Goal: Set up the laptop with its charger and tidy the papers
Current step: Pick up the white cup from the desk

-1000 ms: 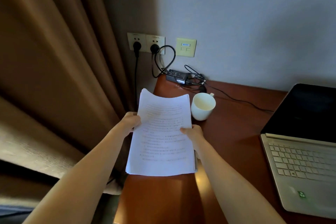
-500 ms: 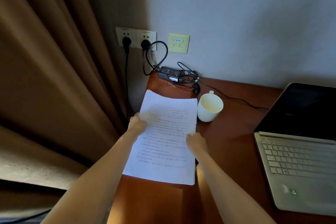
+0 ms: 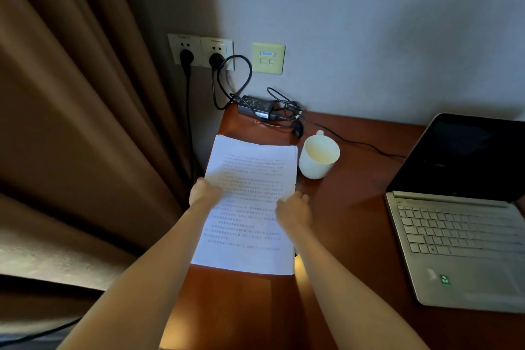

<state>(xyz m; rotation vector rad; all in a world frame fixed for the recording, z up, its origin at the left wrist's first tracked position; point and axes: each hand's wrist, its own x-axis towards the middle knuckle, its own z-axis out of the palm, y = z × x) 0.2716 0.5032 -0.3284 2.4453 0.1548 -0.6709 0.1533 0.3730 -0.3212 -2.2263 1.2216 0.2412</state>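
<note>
Two forearms reach forward over the papers [image 3: 250,202] lying flat left of the mug [image 3: 319,159]. Left hand [image 3: 203,192] pinches the left edge; right hand [image 3: 294,209] rests released, fingers spread, on the right edge.

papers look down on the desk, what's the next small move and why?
Probably lift both hands off. The paper stack lies flat at the desk's left edge beside the mug; the left hand rests on it, and the right hand is at its edge, fingers open.

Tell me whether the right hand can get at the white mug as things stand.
Probably yes: the right hand is at the papers' right edge, and the white mug stands just beyond it with bare desk between.
</note>
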